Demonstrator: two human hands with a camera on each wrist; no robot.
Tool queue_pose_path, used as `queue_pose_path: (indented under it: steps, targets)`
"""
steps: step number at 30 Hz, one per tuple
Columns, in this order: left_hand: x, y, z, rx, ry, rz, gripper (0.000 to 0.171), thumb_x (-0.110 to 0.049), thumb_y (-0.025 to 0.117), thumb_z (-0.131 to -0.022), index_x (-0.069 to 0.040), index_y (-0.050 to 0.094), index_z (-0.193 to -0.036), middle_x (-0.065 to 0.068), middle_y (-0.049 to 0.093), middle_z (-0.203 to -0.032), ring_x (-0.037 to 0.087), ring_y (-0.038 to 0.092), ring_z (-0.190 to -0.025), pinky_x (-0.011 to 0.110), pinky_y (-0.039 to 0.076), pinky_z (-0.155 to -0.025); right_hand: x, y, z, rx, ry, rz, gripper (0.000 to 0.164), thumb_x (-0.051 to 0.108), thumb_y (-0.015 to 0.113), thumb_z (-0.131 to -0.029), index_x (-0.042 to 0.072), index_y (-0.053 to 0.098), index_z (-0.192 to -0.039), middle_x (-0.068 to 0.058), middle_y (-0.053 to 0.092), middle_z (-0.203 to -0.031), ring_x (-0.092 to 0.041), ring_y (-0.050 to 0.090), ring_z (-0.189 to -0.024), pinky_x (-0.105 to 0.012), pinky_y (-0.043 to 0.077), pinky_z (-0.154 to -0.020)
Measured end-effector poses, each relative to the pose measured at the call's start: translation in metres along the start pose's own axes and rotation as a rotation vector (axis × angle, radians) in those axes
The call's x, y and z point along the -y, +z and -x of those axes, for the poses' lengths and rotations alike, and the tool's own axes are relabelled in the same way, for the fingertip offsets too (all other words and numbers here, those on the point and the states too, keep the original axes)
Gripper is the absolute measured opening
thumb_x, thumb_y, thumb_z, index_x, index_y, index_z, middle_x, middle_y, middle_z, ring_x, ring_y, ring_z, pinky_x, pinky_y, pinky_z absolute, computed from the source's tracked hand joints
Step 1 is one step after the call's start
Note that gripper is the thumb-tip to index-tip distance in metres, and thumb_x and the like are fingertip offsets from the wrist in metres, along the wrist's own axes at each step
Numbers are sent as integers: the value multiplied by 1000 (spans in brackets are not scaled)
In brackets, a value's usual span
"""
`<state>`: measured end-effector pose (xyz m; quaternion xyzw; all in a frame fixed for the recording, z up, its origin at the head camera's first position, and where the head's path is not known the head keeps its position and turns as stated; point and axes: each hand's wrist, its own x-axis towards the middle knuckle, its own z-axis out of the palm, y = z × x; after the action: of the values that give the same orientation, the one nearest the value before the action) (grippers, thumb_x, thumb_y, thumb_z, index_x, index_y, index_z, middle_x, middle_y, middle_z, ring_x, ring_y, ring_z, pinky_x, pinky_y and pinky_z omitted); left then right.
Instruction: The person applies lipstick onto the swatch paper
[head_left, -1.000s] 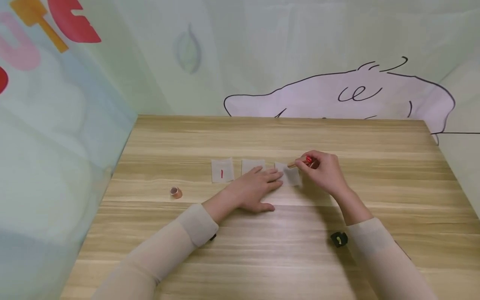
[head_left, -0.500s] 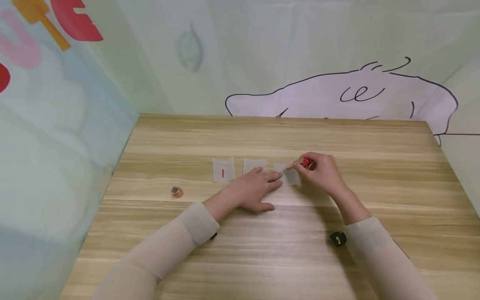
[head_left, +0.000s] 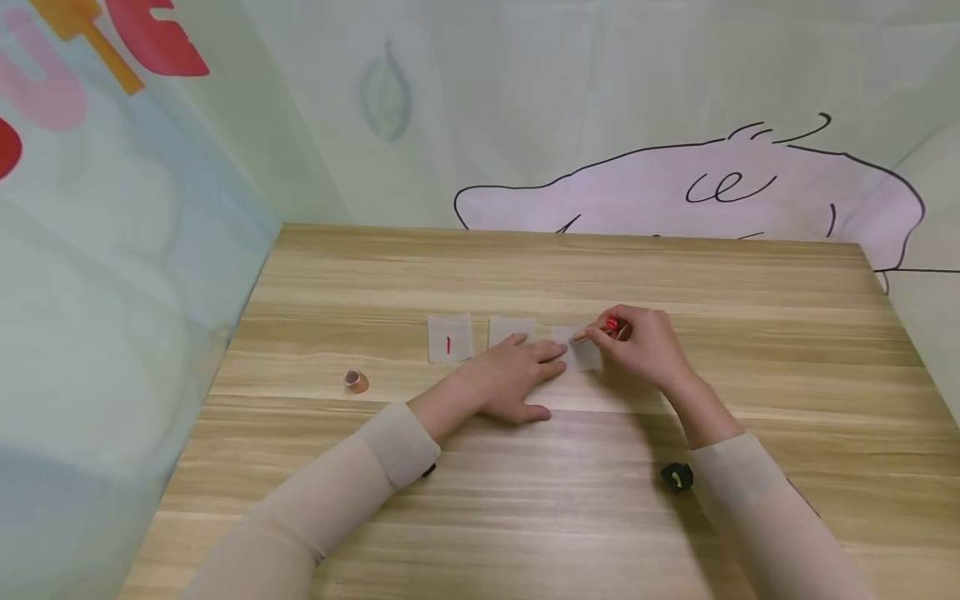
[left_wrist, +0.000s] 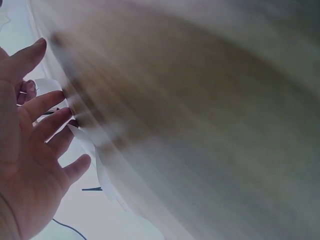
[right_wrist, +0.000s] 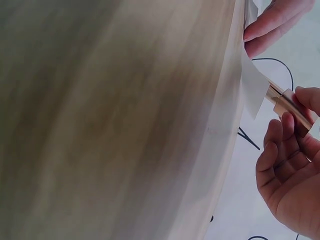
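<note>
My right hand (head_left: 645,346) pinches a rose-gold lipstick (right_wrist: 292,111) between thumb and fingers, its end right at the right-hand paper square (head_left: 581,358). A red spot shows at the lipstick's rear end in the head view. My left hand (head_left: 510,379) lies with fingers spread; its fingertips rest on the near left edge of that square, and it partly covers the middle paper square (head_left: 510,327). The left paper square (head_left: 438,329) bears a short red stroke. A red trace on the middle one is mostly hidden by the left hand.
An open rose-gold cap (head_left: 356,381) stands on the wooden table (head_left: 375,275) at the left. A small black object (head_left: 677,477) shows beside the right sleeve. Printed cloth (head_left: 315,108) hangs along the table's back and left sides.
My right hand has brought the lipstick slightly left and down over the right-hand square. The left hand stays in place, and the head view has shifted a little.
</note>
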<state>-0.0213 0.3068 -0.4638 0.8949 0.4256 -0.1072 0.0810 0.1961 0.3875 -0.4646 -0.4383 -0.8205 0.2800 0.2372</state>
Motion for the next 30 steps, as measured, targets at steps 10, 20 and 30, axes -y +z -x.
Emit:
queue_pose_path:
  steps: [10,20,30]
  targets:
    - [1,0,1,-14,1,-1,75,-61,49,-87,-15,35,-145,3,21,-154,18,21,-141,48,18,-113,2,0,-2,18,-2,20,19,29,70,-85,11,67,-81,-1,59,-69,-15,56,-62,-28,46,-54]
    - [1,1,1,-14,4,3,75,-60,49,-87,-15,35,-145,3,22,-154,19,21,-141,45,18,-113,1,4,-3,14,-28,39,18,30,72,-83,14,68,-77,2,58,-65,-13,56,-59,-25,45,-52]
    - [1,0,2,-14,1,7,75,-60,50,-87,-14,35,-145,3,21,-154,18,21,-140,46,19,-113,5,2,-3,37,-76,76,14,26,72,-82,15,68,-75,4,56,-62,-13,53,-57,-27,44,-53]
